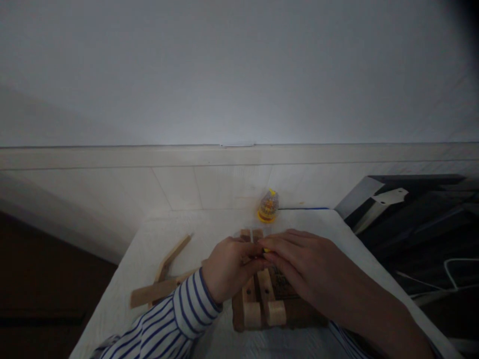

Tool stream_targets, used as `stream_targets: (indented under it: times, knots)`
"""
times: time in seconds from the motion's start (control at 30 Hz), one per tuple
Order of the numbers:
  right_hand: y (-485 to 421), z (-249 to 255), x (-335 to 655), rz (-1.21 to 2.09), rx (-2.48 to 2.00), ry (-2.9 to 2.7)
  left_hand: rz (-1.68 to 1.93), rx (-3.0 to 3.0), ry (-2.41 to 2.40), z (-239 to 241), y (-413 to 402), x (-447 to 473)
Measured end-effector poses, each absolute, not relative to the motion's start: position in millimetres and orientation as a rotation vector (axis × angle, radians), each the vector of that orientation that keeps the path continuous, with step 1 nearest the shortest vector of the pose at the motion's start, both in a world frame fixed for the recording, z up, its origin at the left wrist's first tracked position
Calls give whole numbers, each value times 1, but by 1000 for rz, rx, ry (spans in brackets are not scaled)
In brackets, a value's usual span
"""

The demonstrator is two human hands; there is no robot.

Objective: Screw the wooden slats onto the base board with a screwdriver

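My left hand point(234, 265) and my right hand point(303, 259) meet fingertip to fingertip over a brown wooden block assembly point(252, 286). Its pale wooden strips have dark holes and rounded front ends. A small yellow and dark piece point(266, 250) shows at the fingertips of my right hand, which are pinched around it. The fingers of my left hand are closed too, right beside that piece; whatever lies between them is hidden. Part of the assembly is covered by both hands.
Behind the hands stands a small see-through container point(268, 205) with a yellow base and tip. Joined wooden bars point(155, 291) lie on the white table point(112, 304) at left. A pale wall backs the table. Dark panels point(407, 224) lean at right.
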State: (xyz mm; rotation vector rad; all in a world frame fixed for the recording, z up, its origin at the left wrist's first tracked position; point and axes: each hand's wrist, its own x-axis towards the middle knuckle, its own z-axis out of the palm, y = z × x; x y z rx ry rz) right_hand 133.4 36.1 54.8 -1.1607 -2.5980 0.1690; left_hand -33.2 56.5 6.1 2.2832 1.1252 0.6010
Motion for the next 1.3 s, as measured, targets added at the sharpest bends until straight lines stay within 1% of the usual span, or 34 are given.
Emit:
stream_targets:
  times: [0.43, 0.63, 0.93, 1.3]
  knots:
    - [34, 56, 132, 103, -1228, -2567, 592, 2266, 1049, 7, 57, -34]
    - [35, 54, 132, 56, -1189, -2554, 607, 2248, 1030, 7, 58, -34]
    - [37, 54, 131, 43, -1189, -2562, 582, 2247, 1150, 7, 56, -32]
    - [37, 53, 135, 179, -1135, -2588, 632, 2232, 1150, 5, 57, -33]
